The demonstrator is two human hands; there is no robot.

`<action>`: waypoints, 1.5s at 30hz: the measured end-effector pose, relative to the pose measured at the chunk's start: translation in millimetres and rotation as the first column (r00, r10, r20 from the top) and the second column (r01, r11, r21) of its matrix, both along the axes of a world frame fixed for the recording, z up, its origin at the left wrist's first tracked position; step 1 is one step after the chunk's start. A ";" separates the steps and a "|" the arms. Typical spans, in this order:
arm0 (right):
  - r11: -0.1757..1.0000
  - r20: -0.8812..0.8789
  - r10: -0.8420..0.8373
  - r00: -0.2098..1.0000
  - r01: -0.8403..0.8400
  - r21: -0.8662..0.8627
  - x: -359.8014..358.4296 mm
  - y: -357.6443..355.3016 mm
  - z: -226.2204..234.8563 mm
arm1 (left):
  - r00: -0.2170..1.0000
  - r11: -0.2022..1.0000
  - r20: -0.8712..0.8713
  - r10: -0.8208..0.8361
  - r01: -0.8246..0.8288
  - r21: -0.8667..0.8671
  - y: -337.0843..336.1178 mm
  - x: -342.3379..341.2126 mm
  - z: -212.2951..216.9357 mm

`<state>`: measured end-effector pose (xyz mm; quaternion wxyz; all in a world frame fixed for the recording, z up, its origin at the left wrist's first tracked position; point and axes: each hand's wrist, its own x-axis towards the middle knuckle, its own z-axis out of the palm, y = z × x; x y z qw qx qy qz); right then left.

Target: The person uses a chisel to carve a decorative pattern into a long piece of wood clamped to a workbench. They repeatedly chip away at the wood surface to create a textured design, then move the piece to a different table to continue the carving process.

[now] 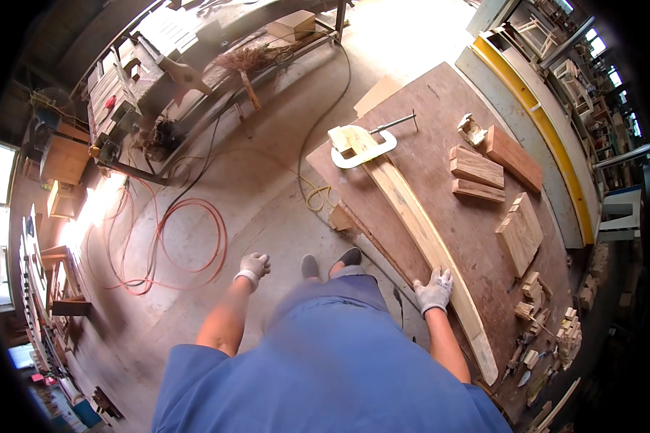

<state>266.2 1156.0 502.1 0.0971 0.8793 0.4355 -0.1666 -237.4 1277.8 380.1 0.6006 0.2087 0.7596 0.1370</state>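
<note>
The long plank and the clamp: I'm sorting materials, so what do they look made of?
The plank looks like pale bare wood: light, matt, faint grain along it, no visible coating. The clamp looks like metal: a pale painted C-frame and a thin grey screw rod. The right hand rests by the plank.

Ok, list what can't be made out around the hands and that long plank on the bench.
- Right hand: it rests at the long plank; whether the grip closes on the plank's edge is hidden by the glove.
- Left hand: hangs over the floor; the palm faces away, so anything in it is unseen.
- Small wood scraps: too small and bent by the fisheye rim to tell apart.
- C-clamp: its lower jaw is hidden by the bench.
</note>
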 end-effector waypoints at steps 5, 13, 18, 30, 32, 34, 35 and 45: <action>0.999 0.018 0.020 1.000 -0.021 0.032 -8.0 -3.3 1.6 | 0.995 0.998 0.096 -0.003 0.009 -0.061 16.2 47.2 20.2; 0.992 -0.065 -0.022 0.998 0.030 0.120 -11.0 -2.0 7.5 | 0.980 0.990 0.173 -0.098 0.079 0.115 110.3 55.6 -2.3; 0.980 -0.072 -0.112 0.991 0.122 0.158 -19.8 3.8 6.8 | 0.983 0.887 -0.054 -0.174 0.181 0.425 204.4 98.8 30.5; 0.879 -0.105 -0.477 0.873 0.471 -0.081 -47.0 51.2 21.1 | 0.746 0.555 -0.335 -0.576 0.658 0.509 336.7 201.0 93.5; 0.855 -0.113 -0.518 0.848 0.508 -0.103 -47.3 58.0 22.8 | 0.696 0.521 -0.302 -0.652 0.700 0.488 341.7 209.7 106.4; 0.846 -0.112 -0.531 0.840 0.519 -0.122 -45.9 67.7 25.5 | 0.713 0.568 -0.205 -0.670 0.671 0.477 344.1 209.0 91.3; 0.832 -0.121 -0.553 0.825 0.538 -0.134 -45.4 72.1 24.9 | 0.722 0.577 -0.200 -0.662 0.662 0.478 343.1 208.1 81.5; 0.751 -0.052 -0.637 0.769 0.603 -0.270 -17.5 94.2 19.1 | 0.801 0.752 0.121 -0.586 0.483 0.448 336.4 201.5 61.3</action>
